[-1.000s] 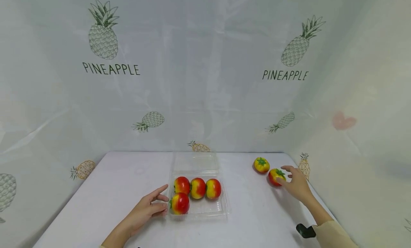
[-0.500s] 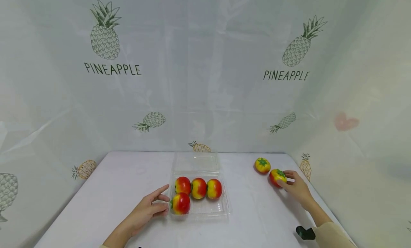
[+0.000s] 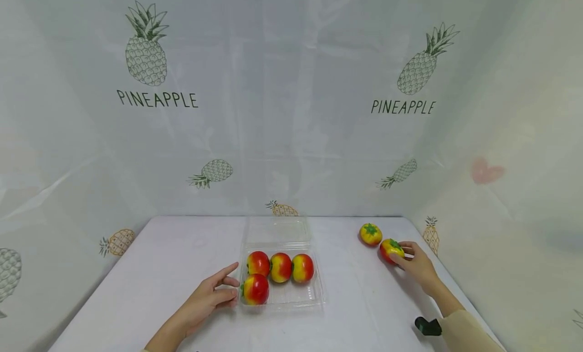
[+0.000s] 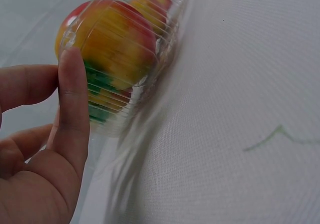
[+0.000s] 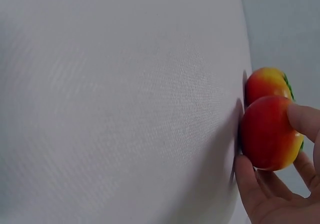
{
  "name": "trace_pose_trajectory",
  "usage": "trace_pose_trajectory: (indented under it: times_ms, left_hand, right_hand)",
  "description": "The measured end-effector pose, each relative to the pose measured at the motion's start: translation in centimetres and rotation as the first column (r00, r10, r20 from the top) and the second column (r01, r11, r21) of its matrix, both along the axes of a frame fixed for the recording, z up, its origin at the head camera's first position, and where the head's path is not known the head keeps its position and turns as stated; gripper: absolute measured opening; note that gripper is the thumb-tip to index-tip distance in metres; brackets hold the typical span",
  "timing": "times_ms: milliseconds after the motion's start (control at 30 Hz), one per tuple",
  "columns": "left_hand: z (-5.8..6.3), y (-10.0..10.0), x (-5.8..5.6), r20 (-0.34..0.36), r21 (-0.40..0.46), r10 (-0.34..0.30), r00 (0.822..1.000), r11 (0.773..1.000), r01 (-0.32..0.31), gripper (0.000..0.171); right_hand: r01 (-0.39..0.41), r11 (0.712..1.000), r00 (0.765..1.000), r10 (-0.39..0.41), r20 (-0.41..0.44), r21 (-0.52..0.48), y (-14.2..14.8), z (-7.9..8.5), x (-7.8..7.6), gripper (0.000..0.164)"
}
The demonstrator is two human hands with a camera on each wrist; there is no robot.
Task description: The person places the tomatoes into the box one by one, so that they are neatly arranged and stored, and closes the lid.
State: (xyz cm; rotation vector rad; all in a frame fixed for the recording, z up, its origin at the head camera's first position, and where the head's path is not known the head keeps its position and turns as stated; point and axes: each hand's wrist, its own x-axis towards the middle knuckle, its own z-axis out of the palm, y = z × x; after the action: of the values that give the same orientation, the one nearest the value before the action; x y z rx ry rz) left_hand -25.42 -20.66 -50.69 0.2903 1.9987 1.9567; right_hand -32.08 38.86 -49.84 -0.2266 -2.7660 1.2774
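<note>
My right hand holds a red and yellow toy persimmon with a green leafy top, thumb on one side and fingers round the other. Just behind it sits another such persimmon. At the middle of the table a clear plastic box stands with its lid folded back, several persimmons inside. My left hand is at the left wall of the box, its fingers loosely extended. In the left wrist view the thumb tip touches the ribbed clear wall, close to one persimmon.
The white tabletop ends against a pale curtain printed with pineapples, which also hangs along both sides. The clear lid lies behind the box. A dark piece shows at the right sleeve.
My right fingers have come in around the nearer persimmon and now grip it. The left hand has stayed beside the box.
</note>
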Motion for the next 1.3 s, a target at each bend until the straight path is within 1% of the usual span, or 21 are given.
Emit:
trace_pose_trajectory:
  times_ms: [233,433,733,1000,1167,1300]
  left_hand:
    - [0.0,0.0,0.1,-0.001,0.005,-0.005,1.000,1.000,0.005,0.080]
    - [0.1,0.0,0.1,-0.002,0.001,-0.004,1.000,1.000,0.004,0.079]
    - [0.0,0.0,0.1,-0.007,0.003,-0.005,1.000,1.000,0.005,0.079]
    - [-0.1,0.0,0.0,-0.001,0.003,-0.005,1.000,1.000,0.005,0.079]
    - [-0.1,0.0,0.0,-0.003,0.005,-0.007,1.000,1.000,0.007,0.079]
    - [-0.2,-0.1,0.0,-0.005,0.009,-0.005,1.000,1.000,0.005,0.079]
  right_hand:
    - [0.012,1.000,1.000,-0.012,0.004,-0.002,-0.2,0.0,-0.1,0.079]
    - [0.024,1.000,1.000,-0.024,-0.018,0.012,-0.1,0.2,0.4,0.075]
    - [-0.020,0.999,0.999,0.021,-0.049,0.031,-0.6,1.2,1.0,0.071]
    - [-0.061,0.997,0.996,0.063,-0.059,0.044,-1.4,2.0,1.5,0.072]
    - [-0.101,0.994,0.992,0.104,-0.070,0.036,-2.1,2.9,1.7,0.071]
    - [-0.121,0.992,0.989,0.123,-0.082,0.032,-3.2,3.9,1.8,0.068]
